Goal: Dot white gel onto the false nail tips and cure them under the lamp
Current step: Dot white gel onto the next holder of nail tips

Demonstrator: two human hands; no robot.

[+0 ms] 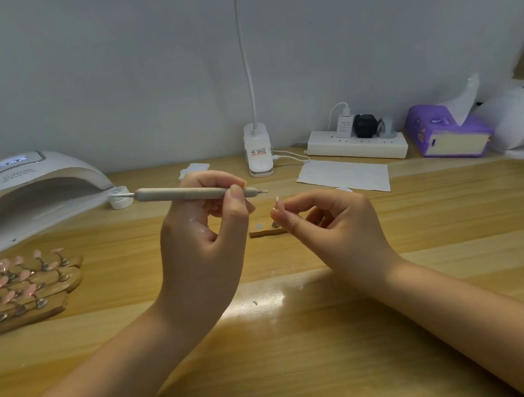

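Currently: left hand (204, 235) pinches dotting pen (192, 192), lying level (tip pointing right), just short of nail tip (276, 200) pinched upright in right hand (326, 223), above table (304, 341).

Slim grey double-ended dotting pen (187, 192), held level above the worktop, metal tip pointing right. Small pale false nail tip (276, 200) on its stand, raised just right of that tip. Rows of pink nail tips (17, 284) on wooden holders, far left. White dome curing lamp (27, 194) behind them, display lit. Small white gel pot (121, 197) beside the lamp.
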